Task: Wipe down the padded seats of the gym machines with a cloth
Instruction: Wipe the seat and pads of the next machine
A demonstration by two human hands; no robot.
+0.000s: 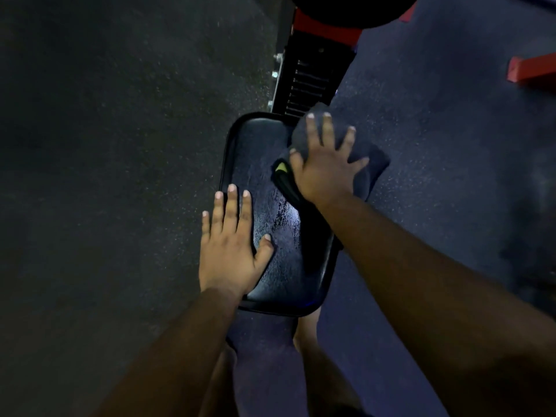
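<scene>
Mid-wipe: the right hand (326, 167), fingers spread flat, presses the cloth (371, 164) on the seat's (270, 145) far right edge while the left hand (231, 248), also flat, steadies its near left side; next, likely sweep the cloth back across the unwiped pad.

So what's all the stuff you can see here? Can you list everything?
padded seat: one, black, shiny wet streaks, centre
cloth: one, dark grey, on the seat's far right edge, under the right hand
yellow tag: one, at the cloth's left edge
machine frame: black and red, beyond the seat
red bar: one, upper right
floor: dark, speckled
left hand: flat on the seat's near left edge
right hand: spread, pressing the cloth
</scene>
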